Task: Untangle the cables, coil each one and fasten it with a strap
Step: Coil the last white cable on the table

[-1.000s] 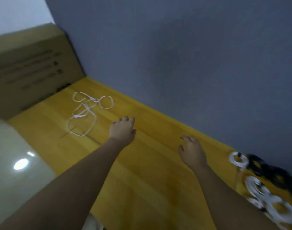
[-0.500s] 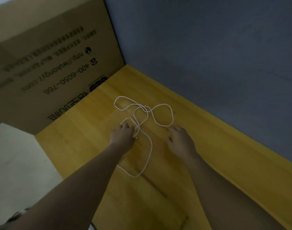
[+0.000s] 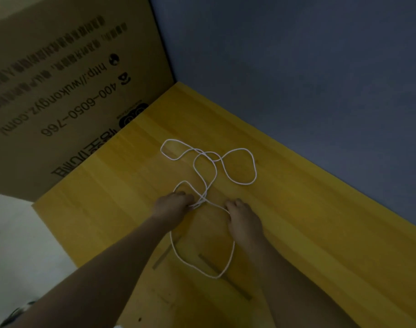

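Cable (image 3: 208, 171) sprawls in loose white loops at frame centre on the table (image 3: 320, 221). Left hand (image 3: 172, 205) pinches the crossing strands; right hand (image 3: 243, 220) curls onto a strand. Best lift the crossing gently, freeing one loop first. Both hands have closed in since half a second ago.

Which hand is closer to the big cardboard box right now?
Left. The left hand lies on the table's box side, gripping the white cable near its crossing. The right hand sits farther from the cardboard box, touching the cable's other strand.
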A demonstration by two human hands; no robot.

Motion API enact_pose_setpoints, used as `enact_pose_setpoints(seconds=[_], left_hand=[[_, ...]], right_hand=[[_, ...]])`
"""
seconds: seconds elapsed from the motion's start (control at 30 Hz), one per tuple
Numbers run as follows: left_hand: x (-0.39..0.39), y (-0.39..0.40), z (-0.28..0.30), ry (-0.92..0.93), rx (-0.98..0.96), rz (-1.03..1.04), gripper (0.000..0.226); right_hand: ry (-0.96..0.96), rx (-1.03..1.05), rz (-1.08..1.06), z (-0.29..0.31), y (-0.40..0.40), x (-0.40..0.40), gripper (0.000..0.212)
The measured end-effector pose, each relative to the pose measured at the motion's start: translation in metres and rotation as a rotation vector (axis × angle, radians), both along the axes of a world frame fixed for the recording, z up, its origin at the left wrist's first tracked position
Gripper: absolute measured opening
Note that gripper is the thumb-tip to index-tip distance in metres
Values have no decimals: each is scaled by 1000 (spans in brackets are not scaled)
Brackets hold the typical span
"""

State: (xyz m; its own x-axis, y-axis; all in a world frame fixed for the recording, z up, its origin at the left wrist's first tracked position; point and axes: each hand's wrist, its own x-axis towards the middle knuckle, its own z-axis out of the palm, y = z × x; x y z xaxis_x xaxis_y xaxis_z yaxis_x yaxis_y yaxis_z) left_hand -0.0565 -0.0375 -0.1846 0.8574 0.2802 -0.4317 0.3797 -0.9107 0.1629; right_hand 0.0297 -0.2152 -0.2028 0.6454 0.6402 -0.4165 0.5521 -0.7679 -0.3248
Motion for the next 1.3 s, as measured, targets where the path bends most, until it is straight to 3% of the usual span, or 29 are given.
enact_pose_setpoints(seconds=[0.07, 0.2, 0.33, 0.5, 0.63, 0.73, 0.77, 0.83, 0.93, 1.0, 1.07, 1.13, 1.23, 1.3], left_hand=[[2, -10, 6, -112, -133, 56, 17], [12, -43, 34, -319, -411, -42, 13], [29, -87, 85, -572, -520, 12, 11], [47, -137, 168, -748, -617, -47, 7], [63, -165, 226, -844, -844, 34, 11], [77, -173, 254, -842, -1018, 106, 22], [80, -170, 261, -860, -1028, 118, 30], [89, -155, 272, -908, -1025, 123, 40], [106, -119, 280, -980, -865, 58, 24], [119, -87, 282, -969, -675, -87, 11], [129, -51, 281, -908, -523, -261, 29], [137, -15, 275, -815, -442, -403, 31], [142, 32, 275, -699, -465, -465, 23], [143, 56, 286, -614, -581, -470, 47]], right_hand=[[-29, -4, -53, 4, -16, 5, 36], [-95, 18, -306, 26, -75, 26, 40], [-163, 163, -519, 65, -138, 41, 39], [-165, 729, -415, 132, -150, 28, 48], [11, 983, -302, 186, -139, 8, 61], [24, 990, -288, 207, -121, 2, 32], [41, 983, -318, 213, -114, 0, 18], [57, 1010, -398, 225, -100, 0, 23], [16, 1107, -530, 240, -81, 10, 27], [-78, 1136, -584, 250, -64, 22, 24], [-176, 1178, -631, 264, -41, 35, 23], [-268, 1213, -688, 278, -15, 44, 23], [-338, 1188, -712, 301, 24, 45, 21], [-300, 1118, -684, 317, 45, 38, 23]])
